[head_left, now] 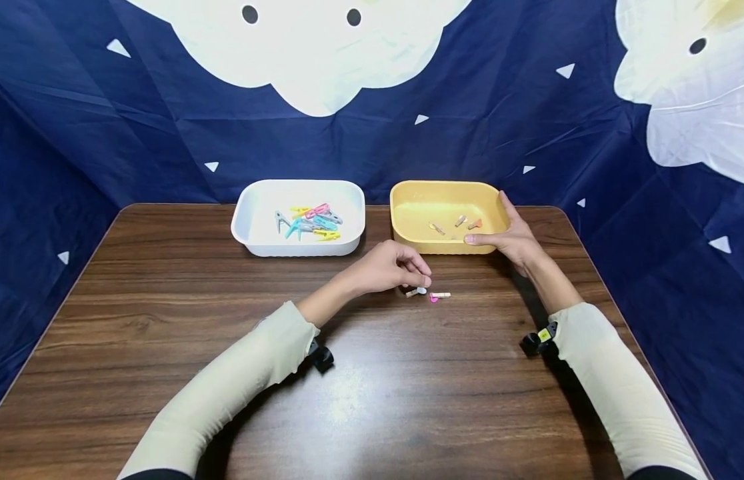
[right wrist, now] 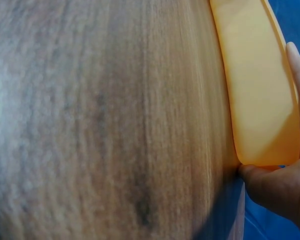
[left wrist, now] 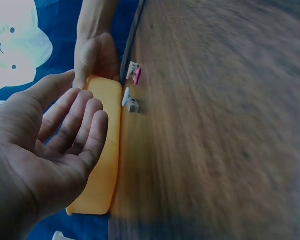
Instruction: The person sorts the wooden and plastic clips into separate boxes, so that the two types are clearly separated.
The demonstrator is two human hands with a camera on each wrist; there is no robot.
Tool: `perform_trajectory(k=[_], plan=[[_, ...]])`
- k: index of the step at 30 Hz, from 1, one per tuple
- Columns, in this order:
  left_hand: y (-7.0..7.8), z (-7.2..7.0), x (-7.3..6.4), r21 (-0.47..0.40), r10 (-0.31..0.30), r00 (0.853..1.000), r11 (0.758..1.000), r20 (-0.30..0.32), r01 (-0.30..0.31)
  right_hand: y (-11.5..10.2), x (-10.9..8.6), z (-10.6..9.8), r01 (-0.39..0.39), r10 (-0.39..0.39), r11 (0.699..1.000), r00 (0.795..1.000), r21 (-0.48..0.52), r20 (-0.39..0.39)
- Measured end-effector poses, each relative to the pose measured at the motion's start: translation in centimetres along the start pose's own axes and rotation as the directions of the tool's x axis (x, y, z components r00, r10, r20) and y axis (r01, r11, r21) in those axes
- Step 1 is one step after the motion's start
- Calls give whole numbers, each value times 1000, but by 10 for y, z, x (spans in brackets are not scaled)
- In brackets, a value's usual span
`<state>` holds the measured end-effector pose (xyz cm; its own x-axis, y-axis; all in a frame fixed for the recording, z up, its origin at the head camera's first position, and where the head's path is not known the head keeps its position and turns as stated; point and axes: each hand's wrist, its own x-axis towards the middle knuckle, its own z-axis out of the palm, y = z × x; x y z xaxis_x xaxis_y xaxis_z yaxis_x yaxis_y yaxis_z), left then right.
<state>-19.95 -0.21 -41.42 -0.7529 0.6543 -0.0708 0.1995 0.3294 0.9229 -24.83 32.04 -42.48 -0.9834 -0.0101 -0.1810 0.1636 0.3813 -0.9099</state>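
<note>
My left hand (head_left: 391, 268) hovers at the front of the yellow basin (head_left: 451, 248), fingers loosely bent, with nothing visible between them. Just under its fingertips lies a small wooden clothespin with a white decoration (head_left: 421, 291). Beside that one, on the table, is another small clothespin with a pink decoration (head_left: 435, 299); both also appear in the left wrist view. My right hand (head_left: 516, 239) grips the basin's right front corner, thumb at the front rim and fingers along the right side. Several little clothespins (head_left: 461, 221) lie inside this basin.
To the left stands a white basin (head_left: 243, 230) holding several colourful plastic clothespins (head_left: 315, 223). Both basins sit near the back edge of the brown wooden table (head_left: 372, 400). A dark blue cloth (head_left: 372, 153) hangs behind it.
</note>
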Motion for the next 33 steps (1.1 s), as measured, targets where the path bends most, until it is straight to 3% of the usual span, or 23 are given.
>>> perform_trajectory(k=[9,19,33], plan=[[-12,-2,-7,-31,-47,999,998,-8,47,1,1,-1,-5,5,1000,1000,19,6],[-18,-2,-17,20,-135,989,990,-66,137,1,1,-1,-8,8,1000,1000,7,7],[-15,17,-21,109,-200,965,969,-170,220,3,2,-1,1,-1,1000,1000,-12,4]])
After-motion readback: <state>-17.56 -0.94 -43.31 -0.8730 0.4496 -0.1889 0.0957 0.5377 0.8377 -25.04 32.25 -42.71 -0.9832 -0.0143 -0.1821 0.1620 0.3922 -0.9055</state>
